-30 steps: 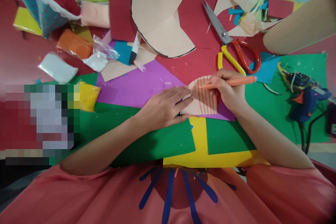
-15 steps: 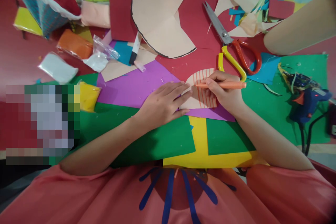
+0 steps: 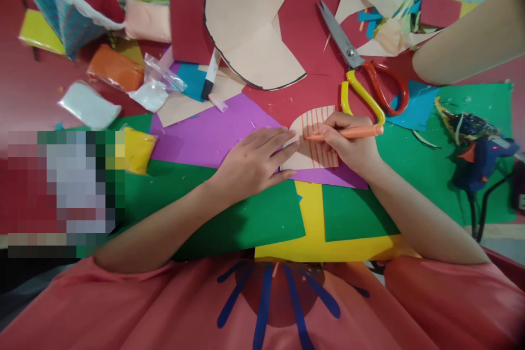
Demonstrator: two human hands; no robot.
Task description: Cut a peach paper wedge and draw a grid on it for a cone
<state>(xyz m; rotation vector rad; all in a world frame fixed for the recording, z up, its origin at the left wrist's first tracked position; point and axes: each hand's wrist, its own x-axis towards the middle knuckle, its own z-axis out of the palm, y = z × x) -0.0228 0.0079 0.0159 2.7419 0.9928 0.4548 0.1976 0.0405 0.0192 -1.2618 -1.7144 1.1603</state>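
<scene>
My right hand [image 3: 353, 142] is closed round an orange marker [image 3: 363, 132], whose tip touches a small cream paper piece [image 3: 293, 156]. Orange stripes run down the right part of that piece, which has a curved upper edge. Flat on its left side, my left hand [image 3: 256, 161] presses with the fingers stretched out. Under the piece lies a purple sheet [image 3: 197, 134]. Scissors [image 3: 350, 54] with red and yellow handles lie just beyond my right hand.
Beyond my hands is a large cream cutout [image 3: 246, 22] with a black outline. Clay packets [image 3: 117, 68] lie at the left. A blue glue gun [image 3: 482, 158] sits at the right, below paper scraps [image 3: 389, 0] and a beige roll [image 3: 471, 35].
The marker's tip has moved slightly down on the striped piece, and the marker is tilted a little more. My left hand has stayed in place.
</scene>
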